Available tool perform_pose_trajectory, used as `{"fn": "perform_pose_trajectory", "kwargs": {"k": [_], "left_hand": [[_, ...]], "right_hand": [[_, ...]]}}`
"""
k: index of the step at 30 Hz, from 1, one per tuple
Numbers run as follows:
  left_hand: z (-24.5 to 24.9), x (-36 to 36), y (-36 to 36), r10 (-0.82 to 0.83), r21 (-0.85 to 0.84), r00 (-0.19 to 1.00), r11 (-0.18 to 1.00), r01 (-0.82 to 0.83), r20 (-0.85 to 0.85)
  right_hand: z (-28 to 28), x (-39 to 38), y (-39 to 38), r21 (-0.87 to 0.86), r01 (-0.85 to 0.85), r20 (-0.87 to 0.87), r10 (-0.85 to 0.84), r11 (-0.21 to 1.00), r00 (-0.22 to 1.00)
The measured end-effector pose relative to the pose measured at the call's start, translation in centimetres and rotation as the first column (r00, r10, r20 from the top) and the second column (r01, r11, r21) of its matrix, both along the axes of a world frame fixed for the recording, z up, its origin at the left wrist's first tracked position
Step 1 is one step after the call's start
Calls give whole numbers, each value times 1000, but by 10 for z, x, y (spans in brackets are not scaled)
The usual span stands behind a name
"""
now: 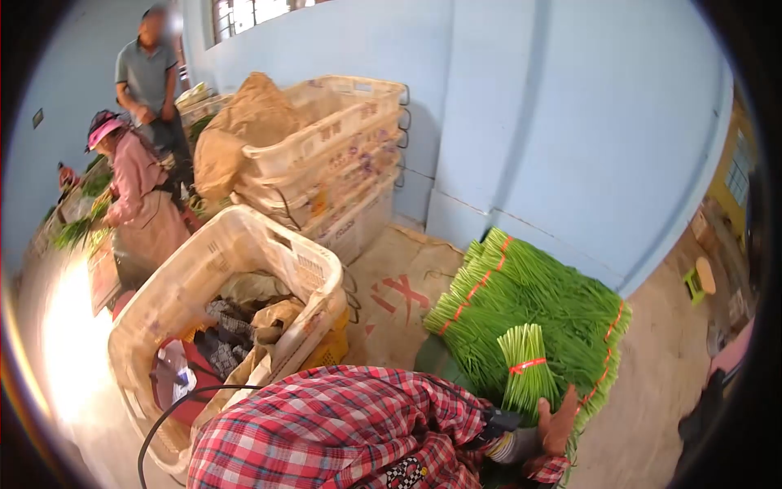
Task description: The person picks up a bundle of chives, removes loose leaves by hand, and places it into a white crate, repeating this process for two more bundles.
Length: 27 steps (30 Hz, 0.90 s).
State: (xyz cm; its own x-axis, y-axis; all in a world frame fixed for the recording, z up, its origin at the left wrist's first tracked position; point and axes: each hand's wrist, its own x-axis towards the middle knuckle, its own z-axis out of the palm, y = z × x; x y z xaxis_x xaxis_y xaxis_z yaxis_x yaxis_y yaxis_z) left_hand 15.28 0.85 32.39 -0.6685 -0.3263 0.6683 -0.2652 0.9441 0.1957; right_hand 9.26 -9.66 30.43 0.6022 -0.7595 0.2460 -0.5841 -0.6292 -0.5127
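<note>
One of my hands, seemingly the right, is open with its fingers apart, at the lower right. It is beside a small bundle of green stalks tied with a red band. Under and behind that bundle lies a large pile of green stalks, its bundles tied with red bands. A plaid sleeve fills the bottom of the view. My left hand cannot be made out; the sleeves and the bottom edge hide it.
A large crate with cloths and bags stands at the left. Stacked crates with brown sacking are behind it. Two people stand or bend at the upper left among green stalks. A blue wall rises behind the pile.
</note>
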Motion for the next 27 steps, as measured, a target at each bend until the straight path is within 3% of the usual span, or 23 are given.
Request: {"fn": "perform_pose_trajectory", "kwargs": {"k": [1,3,8,10,14,15,17,18,20,22,23,24,25,27], "left_hand": [[3,2,5,-10,-16,1000,1000,10,20],[7,7,15,-26,-34,998,999,27,52],[20,32,30,-25,-52,995,998,30,93],[22,49,38,-8,-46,996,999,12,92],[-7,102,40,179,95,983,980,-174,-42],[-35,113,33,252,243,947,949,-201,-201],[-77,132,22,538,673,811,690,-267,-230],[-83,139,18,539,674,808,690,-264,-236],[-96,139,11,645,771,765,486,-411,2],[-126,134,-18,719,801,692,371,-470,73],[-58,137,-19,530,825,792,271,-495,301],[-82,135,-48,265,685,853,511,-519,448],[-113,132,-63,202,736,897,517,-438,392],[-103,124,-66,160,882,962,389,-267,221]], "right_hand": [[-2,6,0,-11,-20,5,20,1000,1000],[-8,11,11,180,-63,95,46,982,994],[-4,-1,10,74,-26,27,24,997,999],[-2,-8,11,50,4,-75,0,999,997],[-21,-36,6,-9,72,-99,-72,997,992],[15,-37,27,-21,178,-392,-172,984,904],[28,-52,42,-39,226,-439,-220,973,871],[35,-58,49,-63,269,-488,-264,961,832],[40,-64,66,-118,293,-539,-309,949,784],[-11,-86,53,24,257,-155,-250,966,956],[-32,-95,34,48,89,-60,-86,995,994],[-5,-71,59,91,236,23,-239,967,971],[-17,-74,68,6,356,-50,-355,935,934],[-17,-64,88,-74,426,62,-422,902,904]]}}
